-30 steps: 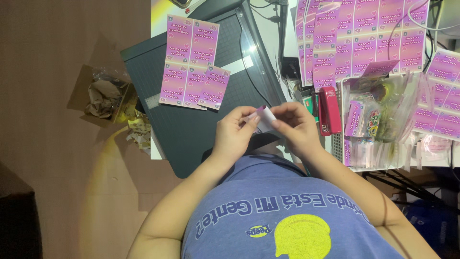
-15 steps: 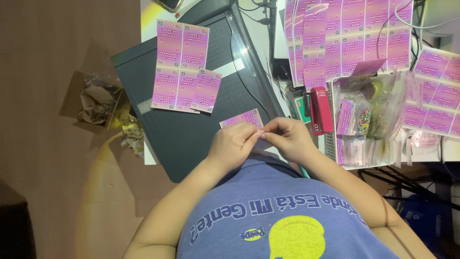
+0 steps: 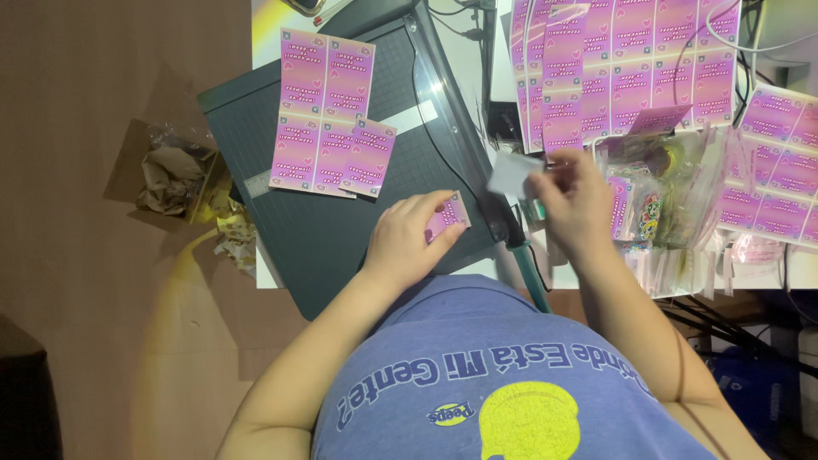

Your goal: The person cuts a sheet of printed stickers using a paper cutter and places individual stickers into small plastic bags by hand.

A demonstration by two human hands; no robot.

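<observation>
pressing down on a small pink card (image 3: 449,219), the left hand (image 3: 409,243) pins it flat against the dark grey paper trimmer (image 3: 341,221), fingers together over the card's near end. the card sits on the trimmer's near right corner, its long axis tilted, running from the fingers up and right toward the trimmer's cutting arm (image 3: 452,128). the right hand (image 3: 575,200), just right of the trimmer, pinches a small pale piece (image 3: 511,173) between thumb and fingertips, lifted off the surface; it is blurred, so what it is cannot be told.

farther up the trimmer bed lies a partly cut sheet of pink cards (image 3: 328,115), its long axis running away from the person, with one lower card set slightly askew. right of the trimmer, larger uncut pink sheets (image 3: 630,68) overlap on a white desk (image 3: 460,51), and more lie at the far right (image 3: 780,162). between those, clear plastic bags (image 3: 673,213) hold small colourful items, too jumbled to tell apart.

left of the trimmer, an open cardboard box (image 3: 162,170) on the brown floor (image 3: 85,298) holds crumpled brown paper, with scraps of paper (image 3: 234,238) beside it. cables run across the desk above the trimmer's far end.
</observation>
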